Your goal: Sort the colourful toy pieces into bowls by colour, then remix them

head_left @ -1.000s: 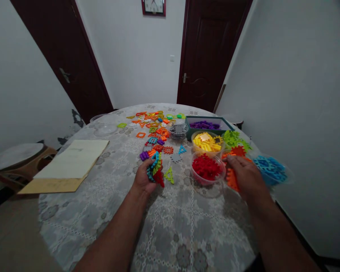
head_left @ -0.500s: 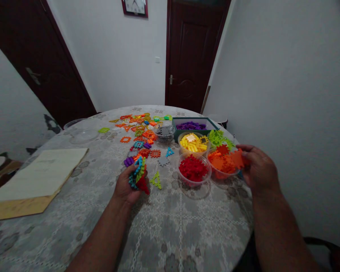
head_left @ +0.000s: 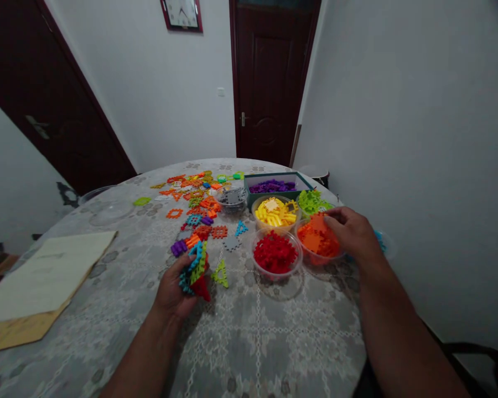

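The right hand [head_left: 351,235], pinching an orange piece [head_left: 318,222], had swung inward over the orange tub [head_left: 316,258], bringing like colours together, while the left hand [head_left: 171,290] clasped mixed pieces [head_left: 197,271].

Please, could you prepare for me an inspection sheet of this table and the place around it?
Surface: table with a grey patterned tablecloth.
Job's things: red pieces, yellow pieces and orange pieces in clear bowls; purple pieces in a green box.
Clutter: loose coloured pieces spread over the cloth, including a lime triangle; paper at the left.
Hands: left hand holds a multicoloured cluster of pieces; right hand is at the orange pieces, its grip unclear.
Cables: nothing seen for certain; a dark curved thing at lower right cannot be identified.
Surroundings: pale walls, two dark doors, a clock.
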### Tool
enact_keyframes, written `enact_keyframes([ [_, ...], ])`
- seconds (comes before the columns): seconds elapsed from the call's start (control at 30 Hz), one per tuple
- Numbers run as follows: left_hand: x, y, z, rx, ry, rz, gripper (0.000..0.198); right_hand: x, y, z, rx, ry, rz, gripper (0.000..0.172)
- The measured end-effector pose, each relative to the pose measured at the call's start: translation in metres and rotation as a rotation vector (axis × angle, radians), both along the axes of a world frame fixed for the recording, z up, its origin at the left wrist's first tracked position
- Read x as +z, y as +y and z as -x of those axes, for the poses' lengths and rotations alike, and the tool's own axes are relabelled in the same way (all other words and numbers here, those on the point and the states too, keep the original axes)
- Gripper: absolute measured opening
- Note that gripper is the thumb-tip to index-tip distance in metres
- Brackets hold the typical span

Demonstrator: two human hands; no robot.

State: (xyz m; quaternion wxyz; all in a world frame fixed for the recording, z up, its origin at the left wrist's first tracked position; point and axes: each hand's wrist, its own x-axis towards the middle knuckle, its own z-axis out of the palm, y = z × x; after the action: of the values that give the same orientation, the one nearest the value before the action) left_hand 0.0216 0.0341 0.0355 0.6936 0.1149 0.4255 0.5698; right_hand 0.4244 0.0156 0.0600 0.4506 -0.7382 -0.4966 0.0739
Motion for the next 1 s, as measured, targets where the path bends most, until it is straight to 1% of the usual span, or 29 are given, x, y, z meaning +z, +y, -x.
enact_keyframes([
  [0.07, 0.001, -0.001, -0.002, -0.004, -0.001, -0.002, 0.025, -0.008, 0.0, 0.0, 0.006, -0.049, 0.023, 0.037],
  [0.13, 0.001, -0.002, -0.004, -0.012, -0.004, 0.0, 0.027, -0.012, 0.0, -0.001, 0.002, -0.125, 0.047, 0.038],
  [0.2, 0.002, -0.004, -0.006, -0.026, 0.0, 0.003, 0.028, -0.013, 0.0, -0.005, 0.008, -0.172, 0.066, 0.04],
  [0.37, 0.002, -0.006, -0.008, -0.071, -0.032, -0.023, 0.027, -0.012, -0.002, -0.01, 0.042, -0.173, 0.069, 0.038],
  [0.47, 0.0, -0.007, -0.01, -0.082, -0.067, -0.041, 0.026, -0.007, -0.006, -0.006, -0.036, -0.23, 0.096, 0.037],
  [0.57, -0.005, -0.008, -0.012, -0.089, -0.096, -0.053, 0.025, 0.003, -0.012, 0.001, -0.111, -0.294, 0.114, 0.038],
  [0.67, -0.012, -0.009, -0.013, -0.116, -0.105, -0.081, 0.026, 0.017, -0.021, 0.014, -0.108, -0.311, 0.128, 0.036],
  [0.73, -0.017, -0.009, -0.013, -0.122, -0.085, -0.103, 0.027, 0.027, -0.032, 0.033, -0.09, -0.296, 0.09, 0.033],
  [0.77, -0.02, -0.009, -0.014, -0.122, -0.071, -0.115, 0.027, 0.03, -0.038, 0.046, -0.045, -0.282, 0.053, 0.032],
  [0.8, -0.022, -0.01, -0.015, -0.122, -0.058, -0.129, 0.026, 0.032, -0.045, 0.061, 0.036, -0.268, 0.013, 0.032],
  [0.83, -0.023, -0.01, -0.016, -0.122, -0.048, -0.144, 0.026, 0.033, -0.052, 0.079, 0.148, -0.259, -0.021, 0.032],
  [0.9, -0.026, -0.012, -0.019, -0.121, -0.035, -0.175, 0.027, 0.028, -0.066, 0.117, 0.424, -0.253, -0.077, 0.033],
  [0.97, -0.028, -0.013, -0.022, -0.111, -0.036, -0.205, 0.027, 0.018, -0.076, 0.155, 0.693, -0.262, -0.086, 0.035],
  [1.0, -0.029, -0.013, -0.024, -0.102, -0.039, -0.214, 0.028, 0.011, -0.079, 0.171, 0.801, -0.272, -0.073, 0.037],
])
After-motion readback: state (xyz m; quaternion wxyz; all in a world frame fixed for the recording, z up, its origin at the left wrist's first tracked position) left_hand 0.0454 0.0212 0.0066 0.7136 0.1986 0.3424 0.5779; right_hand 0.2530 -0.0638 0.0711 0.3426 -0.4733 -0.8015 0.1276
